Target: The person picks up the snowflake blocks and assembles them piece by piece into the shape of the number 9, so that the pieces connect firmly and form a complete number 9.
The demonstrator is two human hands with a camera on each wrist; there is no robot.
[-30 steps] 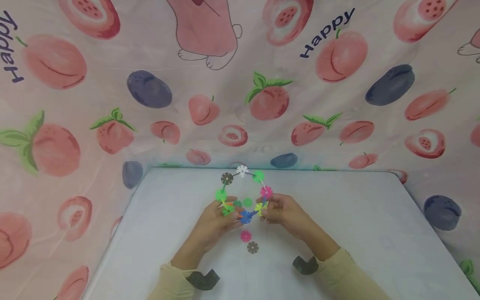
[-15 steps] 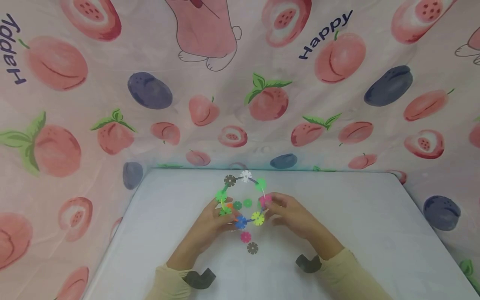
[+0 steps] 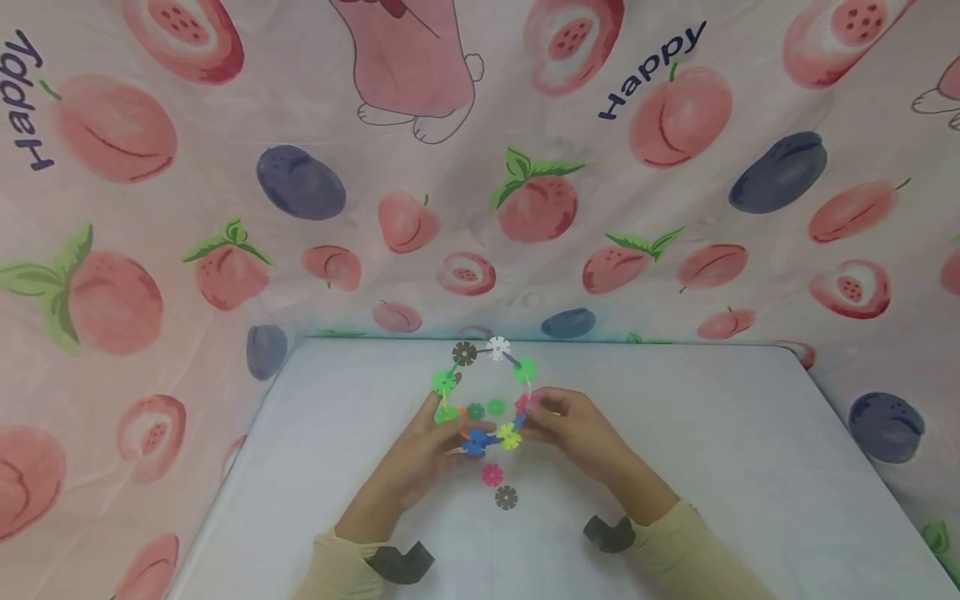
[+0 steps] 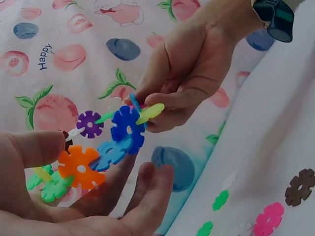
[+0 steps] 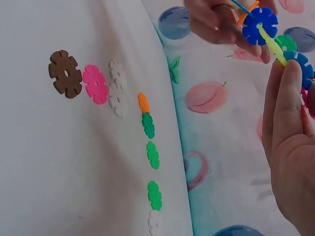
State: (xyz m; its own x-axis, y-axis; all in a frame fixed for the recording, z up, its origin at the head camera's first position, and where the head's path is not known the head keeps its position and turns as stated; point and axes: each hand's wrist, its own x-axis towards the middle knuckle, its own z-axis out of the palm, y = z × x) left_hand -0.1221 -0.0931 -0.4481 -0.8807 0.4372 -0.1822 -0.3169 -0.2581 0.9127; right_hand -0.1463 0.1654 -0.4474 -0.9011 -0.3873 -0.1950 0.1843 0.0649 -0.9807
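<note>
A ring of interlocking plastic snowflake discs (image 3: pixel 498 348) is held up above the table between both hands. Brown, white, green, pink, yellow and blue discs make up its visible round. On its left side my left hand (image 3: pixel 418 450) holds it between thumb and fingers; in the left wrist view the thumb lies by an orange disc (image 4: pixel 81 168). Opposite, my right hand (image 3: pixel 576 425) pinches the ring near a pink disc (image 3: pixel 527 403). In the right wrist view, right fingertips press a blue disc (image 5: pixel 298 63) beside a thin yellow one (image 5: pixel 271 43). Fingers hide parts of the ring.
Loose discs lie in a line on the white table (image 3: pixel 712 450): a brown disc (image 5: pixel 65 73), a pink disc (image 5: pixel 95 84), an orange disc (image 5: pixel 143 103), several green and white ones. A fruit-print cloth (image 3: pixel 465 192) hangs behind the table's far edge.
The ring has turned slightly: its top white disc shifted right, its bottom blue disc left. The right fingers went from beside the yellow disc to the pink one. The left hand keeps its hold.
</note>
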